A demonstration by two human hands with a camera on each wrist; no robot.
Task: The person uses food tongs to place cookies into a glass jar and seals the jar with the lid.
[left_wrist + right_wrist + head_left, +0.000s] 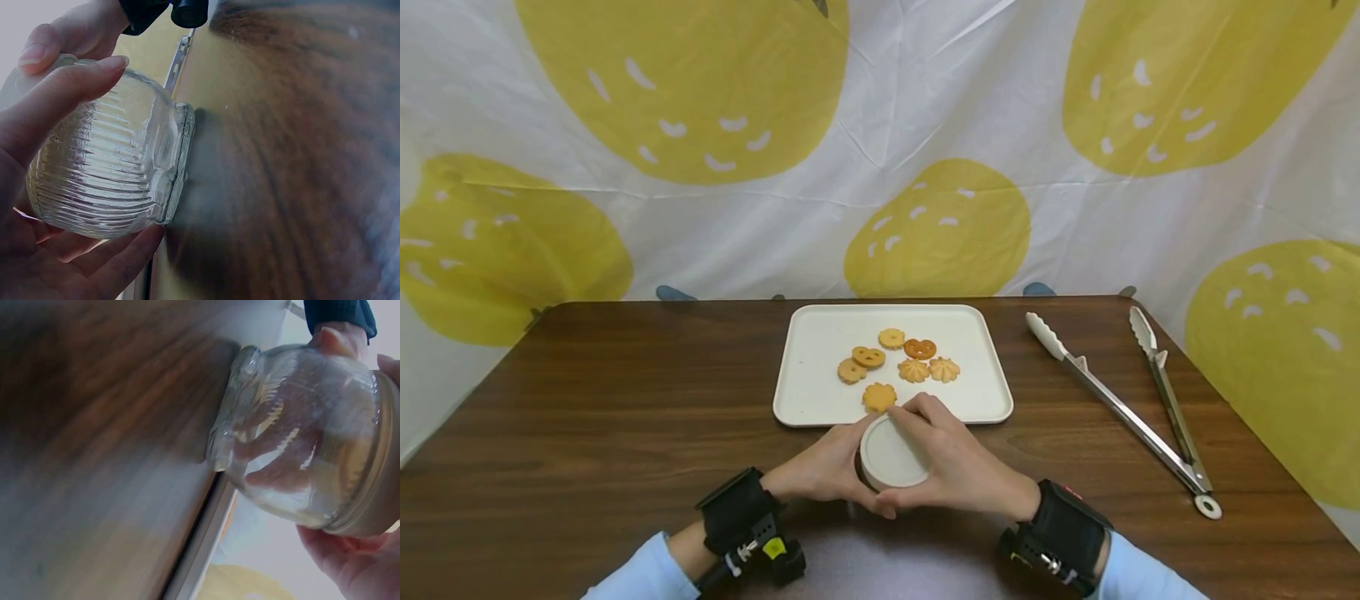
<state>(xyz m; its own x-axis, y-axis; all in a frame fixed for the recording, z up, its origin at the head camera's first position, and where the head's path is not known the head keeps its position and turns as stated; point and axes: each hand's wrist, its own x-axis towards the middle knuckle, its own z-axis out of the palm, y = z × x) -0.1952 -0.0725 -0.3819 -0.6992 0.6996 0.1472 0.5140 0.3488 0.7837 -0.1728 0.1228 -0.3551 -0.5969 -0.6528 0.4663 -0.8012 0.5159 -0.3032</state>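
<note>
A clear ribbed glass jar (pixel 106 156) stands at the table's near side, just in front of the tray. Its off-white lid (pixel 891 454) faces up in the head view. My left hand (pixel 826 465) curls round the jar's body, thumb and fingers spread along the glass. From the other side my right hand (pixel 962 462) grips round the lid. Through the glass, the right wrist view (pixel 294 437) shows fingers behind the jar and no contents that I can make out. The base appears to touch the tabletop or sit very close to it.
Beyond the jar lies a white tray (pixel 808 383) with several biscuits, among them a flower-shaped biscuit (pixel 879 397) and a pretzel-shaped biscuit (pixel 920 349). Metal tongs (pixel 1123 411) with white tips lie spread at the right. A lemon-print cloth (pixel 887 125) hangs behind the brown table (pixel 647 400).
</note>
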